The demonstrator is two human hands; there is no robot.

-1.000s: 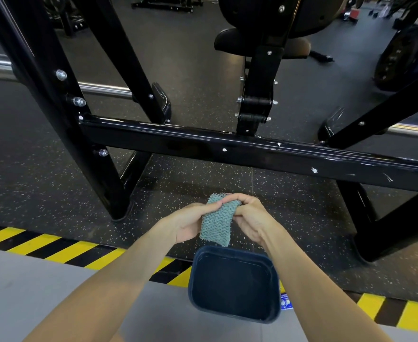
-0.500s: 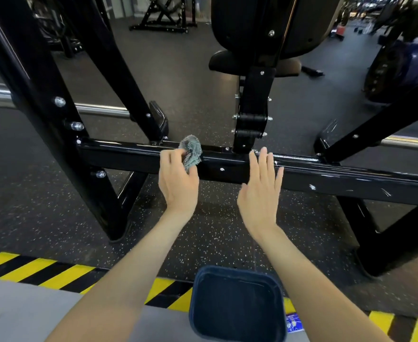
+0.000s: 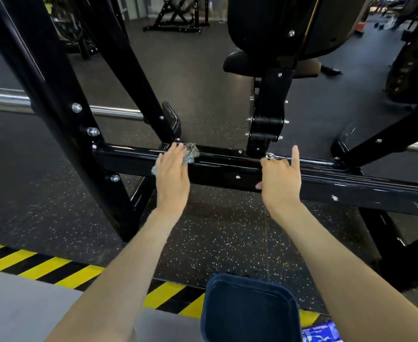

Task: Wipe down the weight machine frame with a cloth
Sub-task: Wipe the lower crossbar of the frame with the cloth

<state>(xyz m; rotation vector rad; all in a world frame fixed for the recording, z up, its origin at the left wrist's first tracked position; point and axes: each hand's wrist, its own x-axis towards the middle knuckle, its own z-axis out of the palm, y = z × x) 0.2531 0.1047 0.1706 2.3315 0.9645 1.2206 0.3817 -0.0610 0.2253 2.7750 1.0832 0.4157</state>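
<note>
The wiping is judged barely begun: most of the frame (image 3: 54, 95) is yet to be done, its bar (image 3: 227, 169) is gripped by the right hand (image 3: 280, 180), fingers (image 3: 275, 162) curled over the bar's top, and the cloth (image 3: 191, 152) is pressed onto the bar's top by the left hand (image 3: 172, 176), fingers (image 3: 175, 154) flat.

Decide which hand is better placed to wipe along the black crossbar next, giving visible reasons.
Left. The left hand presses the cloth against the crossbar; the right hand grips that crossbar bare, with no cloth.
</note>
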